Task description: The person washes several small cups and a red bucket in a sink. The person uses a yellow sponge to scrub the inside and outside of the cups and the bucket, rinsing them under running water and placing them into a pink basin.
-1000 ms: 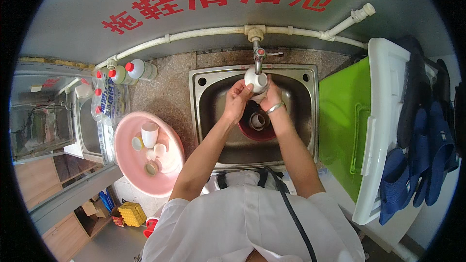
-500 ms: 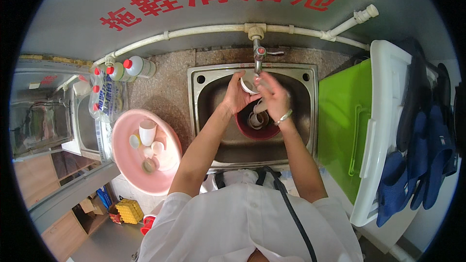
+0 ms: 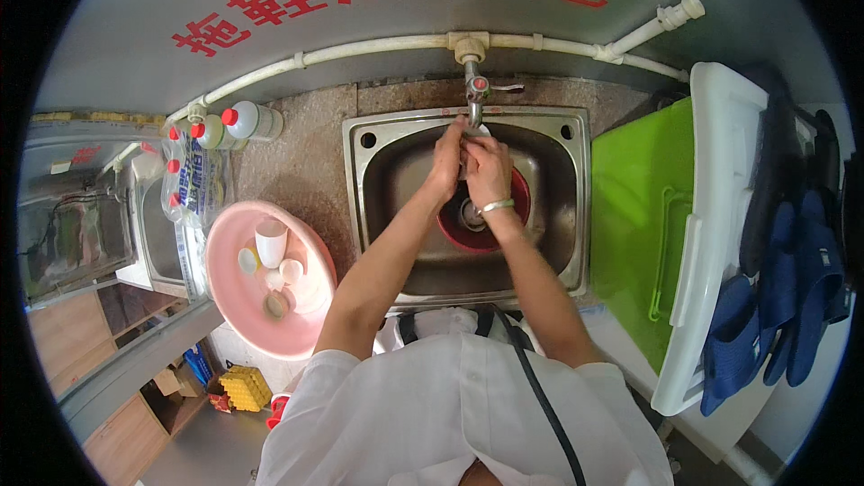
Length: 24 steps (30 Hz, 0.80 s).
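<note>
Under the tap [image 3: 478, 94], a small white cup [image 3: 482, 130] is mostly covered by my two hands, with only part of its rim showing. My left hand [image 3: 448, 157] is closed around its left side. Curled fingers of my right hand [image 3: 487, 169] press against the cup from the right; a pale bracelet [image 3: 498, 205] circles that wrist. Below my hands, a dark red basin [image 3: 517, 216] sits in the steel sink [image 3: 405, 281]. Inside the basin lies a cup [image 3: 471, 215], partly hidden by my right hand and wrist.
At the left, a pink basin [image 3: 227, 292] holds several white cups and small pieces. Bottles with red caps [image 3: 253, 121] stand behind it. Close to the sink's right side is a green and white bin [image 3: 639, 234], with blue slippers [image 3: 796, 283] beyond. A white pipe [image 3: 378, 52] crosses the wall.
My right hand has come in from the cup's right side and now closes on it beside my left hand. Both hands, with the cup, sit closer together under the tap.
</note>
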Available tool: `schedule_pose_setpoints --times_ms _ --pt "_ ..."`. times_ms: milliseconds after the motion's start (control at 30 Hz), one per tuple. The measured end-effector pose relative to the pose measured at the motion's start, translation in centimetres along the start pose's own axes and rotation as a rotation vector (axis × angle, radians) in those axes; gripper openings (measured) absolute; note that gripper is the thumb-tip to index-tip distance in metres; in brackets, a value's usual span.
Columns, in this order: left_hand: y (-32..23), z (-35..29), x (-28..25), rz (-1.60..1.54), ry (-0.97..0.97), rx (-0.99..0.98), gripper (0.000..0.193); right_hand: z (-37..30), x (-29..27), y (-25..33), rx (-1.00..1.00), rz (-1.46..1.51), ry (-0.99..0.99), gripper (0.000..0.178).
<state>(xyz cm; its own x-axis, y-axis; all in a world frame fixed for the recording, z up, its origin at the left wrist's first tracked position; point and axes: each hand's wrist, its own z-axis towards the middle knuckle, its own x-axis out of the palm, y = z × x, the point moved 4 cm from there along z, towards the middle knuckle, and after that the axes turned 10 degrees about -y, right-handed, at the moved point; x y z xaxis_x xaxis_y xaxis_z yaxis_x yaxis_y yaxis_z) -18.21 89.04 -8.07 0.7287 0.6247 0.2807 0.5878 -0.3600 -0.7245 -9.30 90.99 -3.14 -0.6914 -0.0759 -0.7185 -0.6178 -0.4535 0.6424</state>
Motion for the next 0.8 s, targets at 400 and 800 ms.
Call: schedule_pose_setpoints --times_ms 400,800 --pt "-3.0 -0.1 0.8 0.35 0.139 -0.123 0.045 5.4 -3.0 -0.6 -0.238 -0.071 0.035 0.023" --pt "-1.9 0.2 0.6 0.387 -0.062 0.237 0.047 2.5 -1.5 -0.3 -0.13 -0.093 -0.046 0.019"
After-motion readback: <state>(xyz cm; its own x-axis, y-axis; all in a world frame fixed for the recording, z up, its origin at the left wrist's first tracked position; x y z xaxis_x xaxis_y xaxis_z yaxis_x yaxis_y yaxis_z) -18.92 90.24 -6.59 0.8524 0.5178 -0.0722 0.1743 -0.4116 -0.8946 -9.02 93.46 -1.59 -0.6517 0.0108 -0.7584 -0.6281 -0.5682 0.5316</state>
